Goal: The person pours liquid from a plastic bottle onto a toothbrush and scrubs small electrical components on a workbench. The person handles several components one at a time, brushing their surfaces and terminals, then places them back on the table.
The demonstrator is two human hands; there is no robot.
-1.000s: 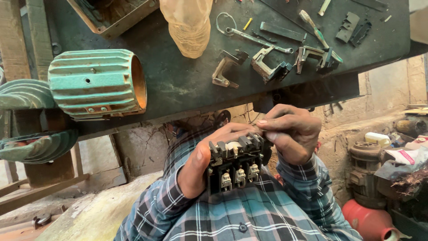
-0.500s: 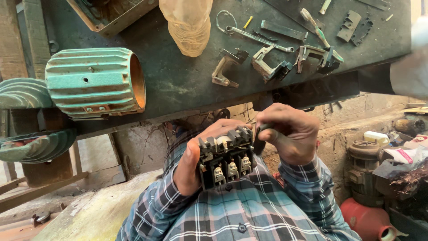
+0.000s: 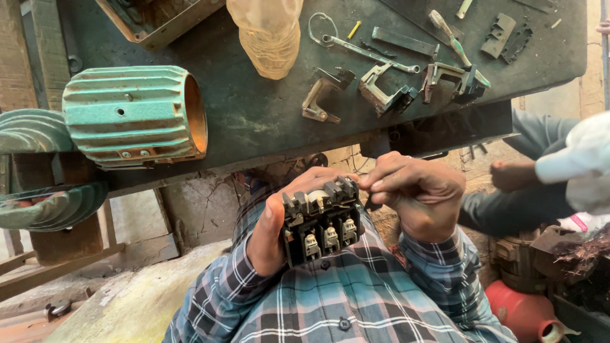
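Observation:
A black electrical contactor block [image 3: 321,222] with three metal screw terminals along its near edge rests against my checked shirt. My left hand [image 3: 276,222] wraps around its left side and holds it. My right hand [image 3: 416,194] is curled at the block's upper right corner, fingertips pinched together against its edge. Whether something small sits between those fingertips I cannot tell.
A dark green workbench [image 3: 267,114] carries a ribbed green motor housing [image 3: 136,117], a plastic bottle [image 3: 270,35], a spanner [image 3: 365,51], a screwdriver [image 3: 454,41] and several metal brackets [image 3: 384,89]. Another person's foot [image 3: 515,174] and sleeve [image 3: 581,159] are at right. A red cylinder [image 3: 521,311] lies low right.
The view has shifted slightly; the contactor block has tilted and moved a little to the right in my hands. Another person's sleeve and foot have come into view on the right.

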